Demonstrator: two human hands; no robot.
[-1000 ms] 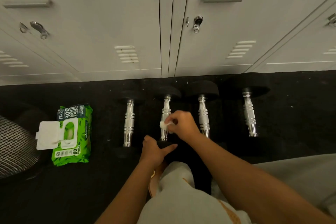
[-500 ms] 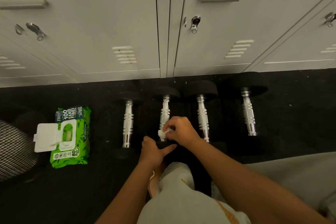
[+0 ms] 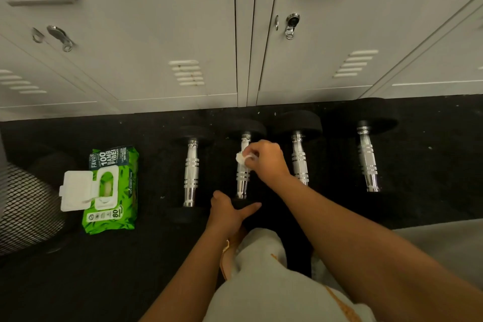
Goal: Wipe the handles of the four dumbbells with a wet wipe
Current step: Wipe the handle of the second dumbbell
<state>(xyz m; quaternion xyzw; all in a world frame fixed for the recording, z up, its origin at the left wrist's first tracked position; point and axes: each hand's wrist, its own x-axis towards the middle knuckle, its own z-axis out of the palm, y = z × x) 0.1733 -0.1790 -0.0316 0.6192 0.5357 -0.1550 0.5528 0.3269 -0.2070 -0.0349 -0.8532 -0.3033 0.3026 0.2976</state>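
Note:
Several dumbbells with chrome handles and black ends lie side by side on the dark floor: the leftmost (image 3: 191,172), the second (image 3: 242,183), the third (image 3: 299,162) and the rightmost (image 3: 368,162). My right hand (image 3: 264,159) pinches a small white wet wipe (image 3: 241,158) against the upper part of the second dumbbell's handle. My left hand (image 3: 227,213) rests with spread fingers on that dumbbell's near black end, which it mostly hides.
A green wet-wipe pack (image 3: 111,188) lies on the floor to the left with its white lid flipped open. A black mesh bin (image 3: 23,209) stands at the far left. Grey lockers (image 3: 183,34) rise just behind the dumbbells. My knee in light trousers (image 3: 261,282) fills the foreground.
My right hand with the wipe slid down the second handle toward me, then back up toward its far end. My left hand has stayed on the near end.

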